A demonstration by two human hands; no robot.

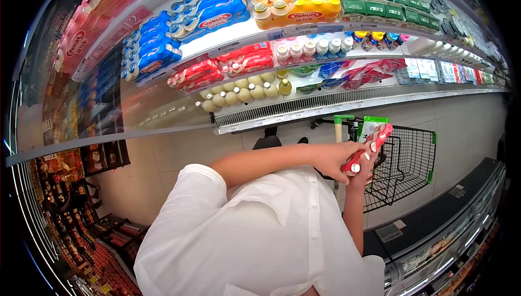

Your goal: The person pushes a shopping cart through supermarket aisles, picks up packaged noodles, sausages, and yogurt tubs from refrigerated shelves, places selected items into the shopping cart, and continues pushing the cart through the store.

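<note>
A red-wrapped pack of small bottles (382,134) with pale caps is held in front of my body, to the right of the view, above a shopping cart (404,157). My left hand (332,160) reaches across from the left, its fingers closed over the near side of the pack. From below and the right, my right hand (362,172) grips the same pack, partly hidden by it. Behind the pack, a green-and-white package (374,124) shows at the cart's far side.
Ahead runs a chilled shelf (304,103) with blue Yakult packs (214,13), orange Yakult packs (297,5), red bottle packs (247,57) and green cartons (380,5). A low display case (429,222) stands at right. Racks of goods line the left.
</note>
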